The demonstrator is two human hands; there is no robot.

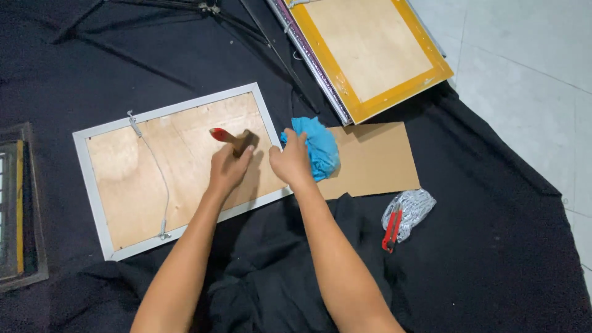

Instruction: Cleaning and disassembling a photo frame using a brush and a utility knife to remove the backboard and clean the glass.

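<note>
A white-edged picture frame [92,179] lies back-up on black cloth [481,259], its long axis tilted so the right end sits higher in view; at its upper right stands a yellow-edged frame [370,108], with pale floor tiles [530,74] beyond. Over the frame's right half, the left hand [227,168] is closed around a wooden-handled tool [234,139] whose red end points up-left. Just off the frame's right edge, the right hand [291,161] pinches a blue rag [320,148] on brown cardboard [376,160]; both forearms reach up from below.
</note>
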